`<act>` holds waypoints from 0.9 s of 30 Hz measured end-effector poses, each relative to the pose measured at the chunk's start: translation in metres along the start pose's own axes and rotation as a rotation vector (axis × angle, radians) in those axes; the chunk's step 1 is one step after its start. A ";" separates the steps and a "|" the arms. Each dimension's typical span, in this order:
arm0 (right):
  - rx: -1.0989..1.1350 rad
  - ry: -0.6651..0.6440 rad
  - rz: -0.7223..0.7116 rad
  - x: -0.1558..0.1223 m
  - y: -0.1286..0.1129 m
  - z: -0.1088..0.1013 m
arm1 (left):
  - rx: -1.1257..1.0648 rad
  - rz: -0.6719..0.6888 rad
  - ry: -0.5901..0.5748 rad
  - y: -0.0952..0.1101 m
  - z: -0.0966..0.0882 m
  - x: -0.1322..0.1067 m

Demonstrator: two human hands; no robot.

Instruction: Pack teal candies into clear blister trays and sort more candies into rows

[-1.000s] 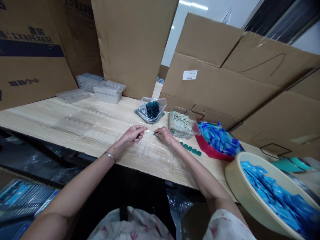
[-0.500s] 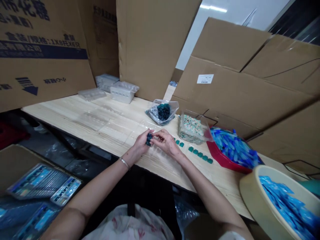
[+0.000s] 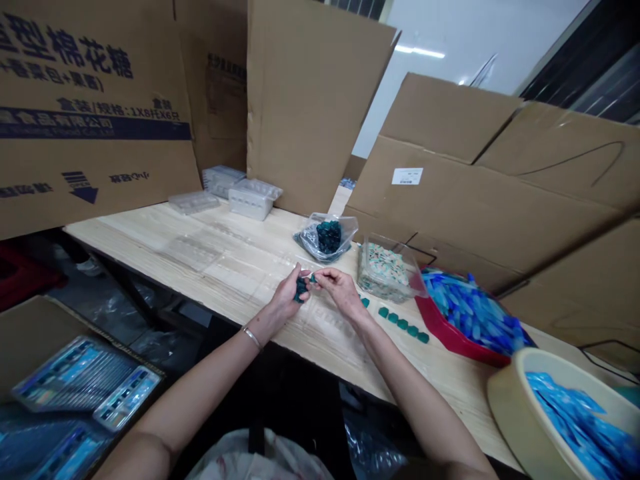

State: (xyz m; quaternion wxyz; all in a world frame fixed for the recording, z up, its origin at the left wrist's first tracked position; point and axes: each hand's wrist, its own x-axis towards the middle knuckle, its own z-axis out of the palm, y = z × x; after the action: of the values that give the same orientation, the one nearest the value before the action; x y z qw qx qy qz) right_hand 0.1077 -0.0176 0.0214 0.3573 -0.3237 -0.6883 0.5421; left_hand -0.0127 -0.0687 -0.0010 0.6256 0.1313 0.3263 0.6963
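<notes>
Left grip (image 3: 285,298) clamps dark teal pieces (image 3: 301,291). Right grip (image 3: 341,288) pinches one teal piece (image 3: 313,277), just below the plastic bag (image 3: 309,239).

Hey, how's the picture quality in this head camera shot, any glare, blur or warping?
In the head view, the wide lens makes the cardboard sheets lean outward; the ceiling light is a bright streak, the plastic bag shows small glints, and the left hand, right hand and teal pieces look slightly soft.
</notes>
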 end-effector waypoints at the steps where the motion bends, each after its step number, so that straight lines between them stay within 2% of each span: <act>1: 0.061 0.007 0.021 0.001 0.000 -0.002 | 0.052 0.042 -0.038 0.000 0.000 -0.002; 5: 0.305 -0.051 0.123 0.000 -0.001 -0.006 | 0.265 0.175 -0.228 0.001 -0.001 -0.013; 9: 0.399 -0.090 0.122 -0.005 -0.004 -0.006 | 0.335 0.183 -0.236 0.002 0.003 -0.022; 15: 0.066 0.000 -0.091 -0.014 -0.012 -0.013 | 0.263 0.022 -0.314 0.005 0.012 -0.030; 17: 0.099 -0.020 -0.097 -0.014 -0.014 -0.014 | 0.172 -0.051 -0.332 0.005 0.013 -0.028; 20: 0.264 -0.075 -0.057 -0.014 -0.014 -0.015 | 0.053 -0.150 -0.364 0.002 0.012 -0.023; 23: 0.329 -0.075 -0.041 -0.013 -0.012 -0.013 | 0.038 -0.153 -0.378 -0.001 0.011 -0.019; 27: 0.348 0.012 -0.056 -0.011 -0.009 -0.007 | 0.059 -0.144 -0.415 0.000 0.009 -0.017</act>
State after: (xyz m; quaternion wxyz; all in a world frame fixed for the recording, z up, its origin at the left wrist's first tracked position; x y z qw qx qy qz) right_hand 0.1195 -0.0250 0.0302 0.4269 -0.2406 -0.5908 0.6409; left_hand -0.0039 -0.0822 0.0095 0.7236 0.2665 0.2193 0.5978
